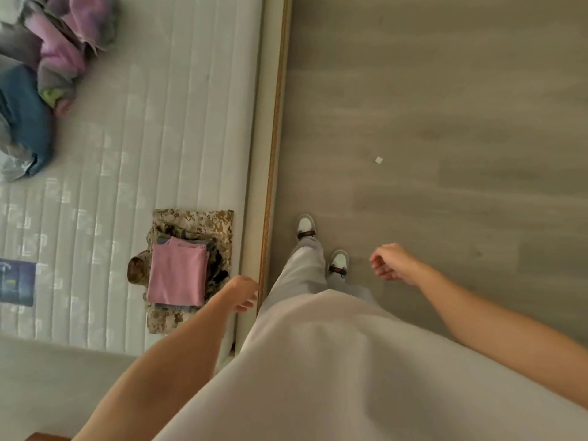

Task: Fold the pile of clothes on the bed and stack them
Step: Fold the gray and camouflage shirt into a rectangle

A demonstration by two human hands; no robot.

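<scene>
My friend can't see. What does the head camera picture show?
A person stands beside a bed, both hands empty: left hand by the mattress edge, right hand over the floor. A folded stack topped by a pink garment lies near; an unfolded pile lies farther off.

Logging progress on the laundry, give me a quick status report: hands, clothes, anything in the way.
Left hand and right hand open, holding nothing. Folded stack, pink on top, near mattress edge; unfolded pile at far corner. Nothing in the way.
</scene>
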